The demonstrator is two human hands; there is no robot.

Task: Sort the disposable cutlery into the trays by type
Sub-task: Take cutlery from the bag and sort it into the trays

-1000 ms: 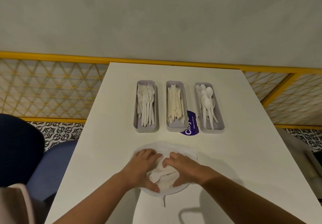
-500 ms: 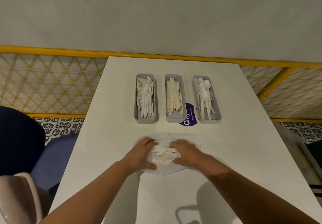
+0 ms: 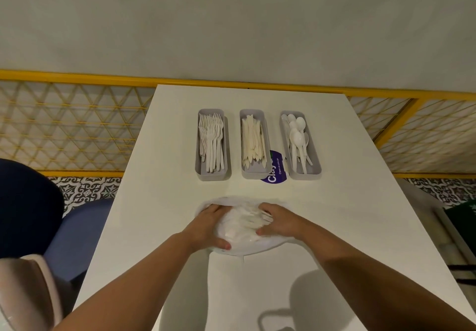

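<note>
- cutlery pile (image 3: 240, 225) sits on a white plate (image 3: 257, 249), near edge of the white surface (image 3: 347, 202), centred in front of the person
- left hand (image 3: 206, 227) cups the pile's left side: fingers (image 3: 213, 208) curl round its far-left edge, thumb lies along the near side on the plate rim
- right hand (image 3: 282, 223) cups the right side: fingers over the top-right of the pile, thumb pressed in at the near right
- so both hands grasp the pile from opposite sides, pile squeezed between them; can't tell if it's lifted off the plate
- pile is blurred, pieces look mixed, handle ends poke out under the right fingers
- three grey trays in a row farther back, well apart from the hands: fork tray (image 3: 213, 176) on the left, knife tray (image 3: 253, 174) in the middle, spoon tray (image 3: 306, 174) on the right, each holding its own type
- purple sticker (image 3: 277, 173) on the surface, partly under the knife and spoon trays
</note>
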